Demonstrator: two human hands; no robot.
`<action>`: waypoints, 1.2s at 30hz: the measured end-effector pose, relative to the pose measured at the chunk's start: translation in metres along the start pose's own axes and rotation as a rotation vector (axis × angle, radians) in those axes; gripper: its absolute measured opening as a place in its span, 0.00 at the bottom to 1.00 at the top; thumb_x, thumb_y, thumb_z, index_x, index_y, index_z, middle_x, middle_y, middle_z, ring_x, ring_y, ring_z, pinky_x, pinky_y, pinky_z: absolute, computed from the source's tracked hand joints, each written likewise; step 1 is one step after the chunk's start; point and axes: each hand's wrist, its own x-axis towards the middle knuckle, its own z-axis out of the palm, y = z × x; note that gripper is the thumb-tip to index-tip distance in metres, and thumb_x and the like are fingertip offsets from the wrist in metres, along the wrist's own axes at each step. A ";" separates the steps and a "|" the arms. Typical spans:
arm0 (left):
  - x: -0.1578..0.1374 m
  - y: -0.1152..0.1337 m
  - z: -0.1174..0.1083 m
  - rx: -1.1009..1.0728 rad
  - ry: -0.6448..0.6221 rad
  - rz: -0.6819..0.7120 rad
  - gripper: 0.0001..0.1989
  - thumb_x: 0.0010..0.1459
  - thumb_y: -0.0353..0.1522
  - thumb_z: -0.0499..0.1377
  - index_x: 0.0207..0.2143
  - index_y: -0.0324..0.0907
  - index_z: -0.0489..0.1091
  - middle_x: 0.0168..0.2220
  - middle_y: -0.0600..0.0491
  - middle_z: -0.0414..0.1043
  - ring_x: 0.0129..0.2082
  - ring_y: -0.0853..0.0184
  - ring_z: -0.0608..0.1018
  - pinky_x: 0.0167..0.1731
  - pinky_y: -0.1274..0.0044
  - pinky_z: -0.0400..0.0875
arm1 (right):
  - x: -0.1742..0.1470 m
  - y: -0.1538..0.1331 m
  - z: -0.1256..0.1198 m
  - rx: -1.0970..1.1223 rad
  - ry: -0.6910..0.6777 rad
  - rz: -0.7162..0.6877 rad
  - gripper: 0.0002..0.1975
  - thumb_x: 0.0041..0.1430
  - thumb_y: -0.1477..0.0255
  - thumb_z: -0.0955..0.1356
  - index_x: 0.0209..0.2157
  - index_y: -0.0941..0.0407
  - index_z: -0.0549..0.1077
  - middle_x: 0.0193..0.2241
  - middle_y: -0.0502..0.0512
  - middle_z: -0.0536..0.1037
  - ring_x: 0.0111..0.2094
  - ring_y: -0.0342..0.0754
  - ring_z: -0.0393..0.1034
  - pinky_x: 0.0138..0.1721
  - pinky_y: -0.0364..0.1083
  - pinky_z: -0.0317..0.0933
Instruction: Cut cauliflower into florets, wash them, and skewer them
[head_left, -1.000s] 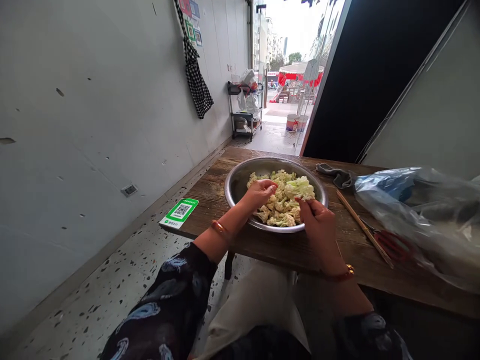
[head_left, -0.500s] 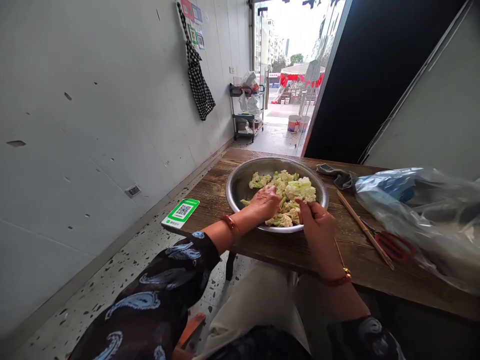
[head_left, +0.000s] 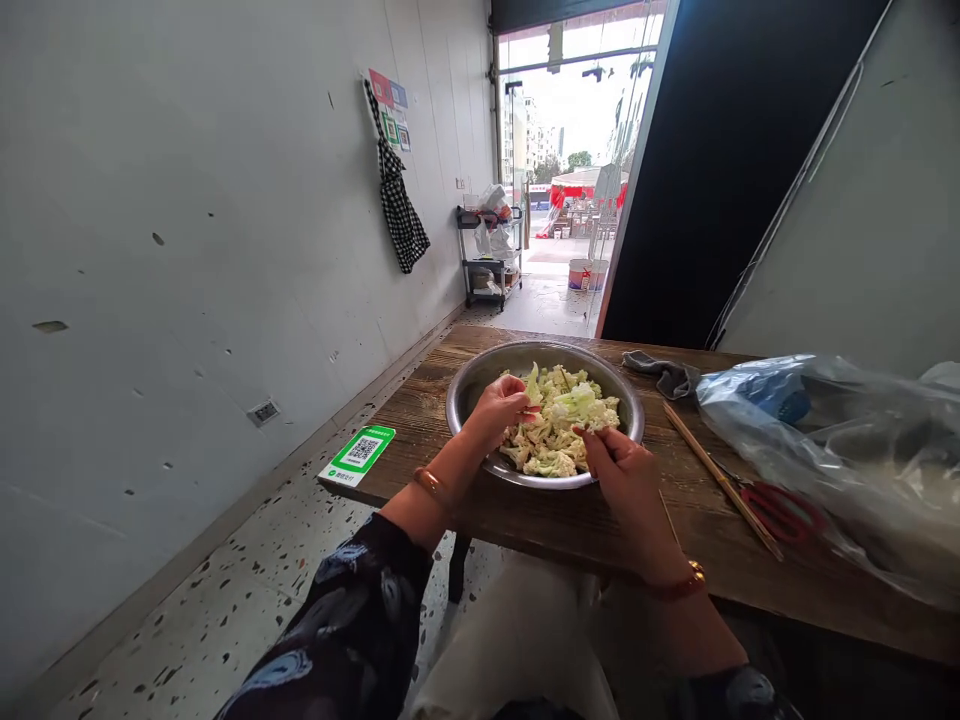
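Observation:
A wide steel bowl point(head_left: 466, 385) full of cut cauliflower point(head_left: 551, 455) stands on the wooden table in front of me. At its left side, my left hand point(head_left: 501, 412) pinches a small pale green cauliflower piece point(head_left: 532, 383), raised above the heap. My right hand point(head_left: 622, 468) is closed at the bowl's near right rim, thumb and finger pinched at a larger pale floret point(head_left: 577, 402). Its fingers partly hide where they grip. A thin stick point(head_left: 669, 518) shows beside the right hand's heel; I cannot tell whether the hand holds it.
Long wooden sticks point(head_left: 720, 478) and red-handled scissors point(head_left: 784, 512) lie right of the bowl, beside a large clear plastic bag point(head_left: 840, 430). A grey cloth point(head_left: 664, 374) is behind them. A green code card point(head_left: 358, 455) sits at the table's left corner point(head_left: 405, 405). A cart point(head_left: 489, 262) stands near the doorway.
My left hand has risen out of the heap and moved left, now with a cauliflower piece in its fingers. My right hand and the pale floret have shifted slightly left. The view has tilted up.

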 end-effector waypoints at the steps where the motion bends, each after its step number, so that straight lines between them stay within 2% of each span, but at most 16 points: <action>1: -0.001 0.002 -0.001 -0.108 -0.006 -0.032 0.11 0.44 0.28 0.60 0.31 0.42 0.62 0.26 0.58 0.65 0.28 0.66 0.79 0.32 0.72 0.75 | 0.000 0.000 -0.001 -0.024 -0.027 -0.014 0.21 0.61 0.56 0.65 0.20 0.55 0.65 0.18 0.45 0.63 0.23 0.42 0.55 0.25 0.42 0.49; 6: -0.005 0.011 -0.003 -0.297 -0.039 -0.082 0.14 0.43 0.25 0.58 0.36 0.40 0.66 0.27 0.54 0.71 0.26 0.65 0.80 0.27 0.74 0.76 | 0.001 -0.005 -0.003 -0.112 -0.150 -0.054 0.20 0.61 0.57 0.64 0.21 0.55 0.66 0.18 0.46 0.65 0.24 0.43 0.57 0.27 0.42 0.50; 10: -0.007 0.014 -0.003 -0.359 -0.073 -0.086 0.12 0.43 0.25 0.58 0.35 0.38 0.68 0.26 0.53 0.72 0.28 0.62 0.82 0.25 0.77 0.74 | 0.002 -0.010 -0.002 -0.188 -0.174 -0.073 0.20 0.62 0.58 0.63 0.21 0.55 0.67 0.20 0.48 0.68 0.25 0.44 0.59 0.27 0.43 0.51; 14: -0.007 0.011 -0.005 -0.406 -0.097 -0.042 0.10 0.47 0.30 0.63 0.34 0.38 0.69 0.26 0.53 0.72 0.25 0.67 0.79 0.19 0.82 0.65 | 0.002 -0.010 0.002 -0.270 -0.156 -0.087 0.20 0.62 0.58 0.62 0.21 0.54 0.66 0.20 0.49 0.70 0.25 0.44 0.61 0.28 0.43 0.51; 18: -0.007 0.008 -0.006 -0.371 -0.089 0.006 0.14 0.46 0.35 0.69 0.33 0.38 0.70 0.27 0.54 0.72 0.25 0.72 0.76 0.20 0.84 0.61 | 0.003 -0.007 0.003 -0.290 -0.152 -0.104 0.19 0.63 0.58 0.62 0.22 0.54 0.68 0.21 0.50 0.72 0.25 0.45 0.63 0.28 0.43 0.52; 23: -0.007 0.008 -0.007 -0.377 -0.115 0.042 0.15 0.45 0.32 0.70 0.35 0.39 0.72 0.31 0.51 0.75 0.29 0.73 0.75 0.24 0.84 0.63 | 0.002 -0.007 0.003 -0.324 -0.145 -0.103 0.20 0.62 0.58 0.62 0.21 0.54 0.67 0.21 0.50 0.72 0.25 0.45 0.63 0.28 0.43 0.52; 27: -0.009 0.008 -0.009 -0.410 -0.164 -0.026 0.18 0.44 0.32 0.71 0.37 0.40 0.71 0.36 0.50 0.77 0.34 0.67 0.80 0.27 0.81 0.69 | 0.002 -0.006 0.003 -0.352 -0.137 -0.091 0.20 0.62 0.57 0.62 0.21 0.54 0.66 0.21 0.50 0.72 0.25 0.45 0.62 0.28 0.43 0.51; 29: -0.009 0.008 -0.009 -0.416 -0.181 -0.053 0.19 0.44 0.33 0.71 0.38 0.40 0.71 0.38 0.49 0.77 0.33 0.65 0.81 0.26 0.80 0.70 | 0.002 -0.005 0.003 -0.346 -0.138 -0.098 0.20 0.62 0.57 0.62 0.22 0.54 0.66 0.21 0.50 0.71 0.25 0.45 0.63 0.28 0.43 0.52; 33: -0.008 0.008 -0.008 -0.405 -0.112 0.018 0.16 0.45 0.31 0.70 0.37 0.39 0.73 0.34 0.51 0.76 0.31 0.71 0.79 0.25 0.83 0.68 | 0.002 -0.002 0.004 -0.349 -0.140 -0.122 0.19 0.63 0.58 0.62 0.22 0.54 0.67 0.22 0.50 0.72 0.25 0.45 0.64 0.29 0.43 0.52; 36: -0.007 0.006 -0.008 -0.415 -0.062 0.047 0.12 0.50 0.34 0.68 0.36 0.38 0.75 0.36 0.50 0.76 0.32 0.71 0.78 0.28 0.81 0.71 | 0.001 0.001 0.004 -0.360 -0.131 -0.131 0.19 0.63 0.58 0.62 0.22 0.54 0.68 0.22 0.50 0.73 0.25 0.46 0.65 0.29 0.43 0.53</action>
